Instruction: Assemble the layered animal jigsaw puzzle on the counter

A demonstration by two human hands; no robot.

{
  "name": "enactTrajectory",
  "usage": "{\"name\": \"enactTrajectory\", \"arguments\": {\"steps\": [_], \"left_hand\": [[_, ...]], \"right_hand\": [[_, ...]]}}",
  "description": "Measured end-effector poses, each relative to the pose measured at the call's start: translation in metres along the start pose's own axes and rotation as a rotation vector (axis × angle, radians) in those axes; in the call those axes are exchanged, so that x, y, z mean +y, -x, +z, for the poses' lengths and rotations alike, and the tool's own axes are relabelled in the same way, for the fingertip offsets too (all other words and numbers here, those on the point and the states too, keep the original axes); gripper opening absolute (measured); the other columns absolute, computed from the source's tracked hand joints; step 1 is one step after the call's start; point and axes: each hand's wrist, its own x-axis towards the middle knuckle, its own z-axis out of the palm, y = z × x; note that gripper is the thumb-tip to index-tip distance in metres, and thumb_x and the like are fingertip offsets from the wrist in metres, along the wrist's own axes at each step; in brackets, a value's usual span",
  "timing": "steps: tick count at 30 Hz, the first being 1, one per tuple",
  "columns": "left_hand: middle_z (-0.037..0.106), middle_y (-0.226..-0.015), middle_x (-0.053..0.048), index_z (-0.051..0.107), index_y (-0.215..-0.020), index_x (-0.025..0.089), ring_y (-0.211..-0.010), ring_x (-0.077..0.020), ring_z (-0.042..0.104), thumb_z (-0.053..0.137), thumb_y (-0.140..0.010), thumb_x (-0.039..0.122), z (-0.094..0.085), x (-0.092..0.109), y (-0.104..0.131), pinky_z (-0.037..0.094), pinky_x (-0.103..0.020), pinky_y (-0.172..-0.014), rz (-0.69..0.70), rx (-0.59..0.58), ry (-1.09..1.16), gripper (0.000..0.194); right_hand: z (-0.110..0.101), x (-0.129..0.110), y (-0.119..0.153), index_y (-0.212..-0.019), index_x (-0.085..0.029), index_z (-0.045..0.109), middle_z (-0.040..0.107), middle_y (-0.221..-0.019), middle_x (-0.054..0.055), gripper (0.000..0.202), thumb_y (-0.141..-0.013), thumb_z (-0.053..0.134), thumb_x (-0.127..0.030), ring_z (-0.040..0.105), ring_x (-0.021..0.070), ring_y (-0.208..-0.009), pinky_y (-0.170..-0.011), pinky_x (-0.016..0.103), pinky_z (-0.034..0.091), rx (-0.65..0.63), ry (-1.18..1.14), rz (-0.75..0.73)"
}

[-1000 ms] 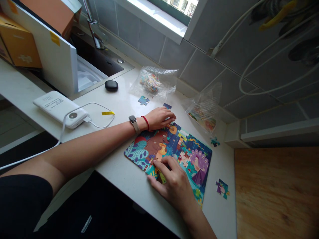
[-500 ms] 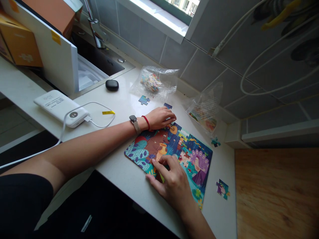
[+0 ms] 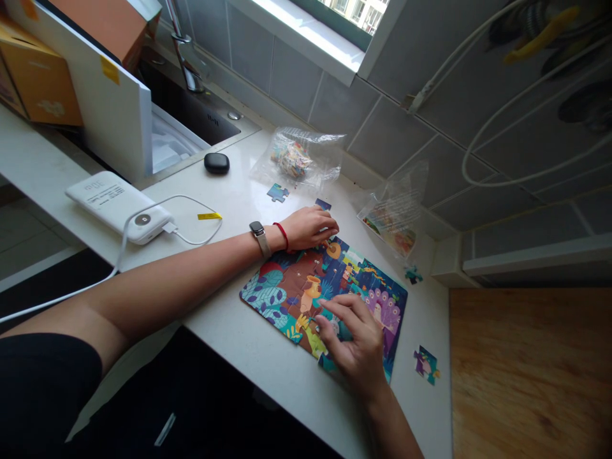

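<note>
A colourful jigsaw puzzle (image 3: 299, 271) of cartoon animals lies on the white counter, its pieces largely joined. My left hand (image 3: 310, 227) rests on its far left edge, fingers laid loosely over the border and holding nothing that I can see. Over the near right part hovers my right hand (image 3: 356, 341), thumb and forefinger apart with nothing visible between them; it hides some of the picture. Loose puzzle pieces lie around: a blue one (image 3: 277, 192), a dark blue one (image 3: 323, 204) just beyond my left hand, a teal one (image 3: 414, 275) and a purple-teal one (image 3: 426, 365) to the right.
Behind the puzzle lie a clear bag of small colourful bits (image 3: 292, 158) and another clear bag (image 3: 392, 223). A black case (image 3: 217, 163), a white power bank (image 3: 117, 205) with cable, and a sink (image 3: 191, 115) are left. A wooden board (image 3: 526, 370) borders the right.
My right hand has lifted and shifted right across the puzzle, its fingers spreading and uncovering the yellow and green pieces near the front edge. My left hand stays in place.
</note>
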Motion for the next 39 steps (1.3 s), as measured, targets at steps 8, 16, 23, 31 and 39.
{"name": "enactTrajectory", "arguments": {"steps": [8, 16, 23, 31, 39], "left_hand": [[0.078, -0.101, -0.01, 0.078, -0.107, 0.018, -0.091, -0.0228, 0.068, 0.047, -0.111, 0.032, -0.003, 0.003, 0.0, 0.05, -0.036, -0.089, 0.002, -0.035, -0.024, 0.035], [0.078, -0.102, -0.011, 0.078, -0.107, 0.018, -0.092, -0.0233, 0.069, 0.045, -0.111, 0.034, 0.0, 0.002, 0.002, 0.051, -0.037, -0.09, 0.012, -0.025, -0.004, 0.037], [0.078, -0.104, -0.011, 0.078, -0.107, 0.018, -0.095, -0.0239, 0.07, 0.045, -0.11, 0.035, 0.004, -0.003, 0.001, 0.05, -0.037, -0.092, -0.003, -0.027, 0.016, 0.038], [0.078, -0.104, -0.012, 0.079, -0.106, 0.018, -0.095, -0.0252, 0.07, 0.044, -0.108, 0.036, 0.003, -0.004, 0.0, 0.051, -0.038, -0.091, -0.021, -0.055, 0.031, 0.04], [0.078, -0.101, -0.013, 0.08, -0.104, 0.018, -0.093, -0.0256, 0.071, 0.046, -0.106, 0.035, 0.005, -0.007, -0.002, 0.052, -0.038, -0.09, -0.028, -0.028, 0.032, 0.038]], "right_hand": [[-0.026, 0.024, -0.003, -0.083, -0.02, 0.076, 0.07, -0.078, 0.001, 0.02, -0.1, 0.068, -0.025, 0.067, 0.0172, -0.074, -0.075, 0.031, 0.052, 0.495, 0.022, 0.164], [-0.052, 0.07, -0.009, -0.081, -0.017, 0.073, 0.06, -0.065, -0.003, 0.028, -0.092, 0.071, -0.042, 0.055, 0.0115, -0.057, -0.057, 0.024, 0.045, 0.991, -0.208, 0.45], [-0.088, 0.083, 0.041, -0.095, -0.019, 0.074, 0.066, -0.081, 0.001, 0.034, -0.084, 0.073, -0.051, 0.062, 0.0138, -0.067, -0.06, 0.025, 0.051, 0.862, -0.119, 0.651], [-0.146, 0.076, 0.086, -0.12, -0.021, 0.078, 0.067, -0.133, 0.014, 0.047, -0.074, 0.068, -0.03, 0.065, 0.0308, -0.126, -0.115, 0.046, 0.048, -0.187, 0.509, 0.756], [-0.157, 0.072, 0.068, -0.09, -0.02, 0.072, 0.072, -0.094, 0.005, 0.03, -0.061, 0.079, -0.026, 0.069, 0.0252, -0.089, -0.083, 0.036, 0.053, -0.313, 0.553, 0.807]]}}
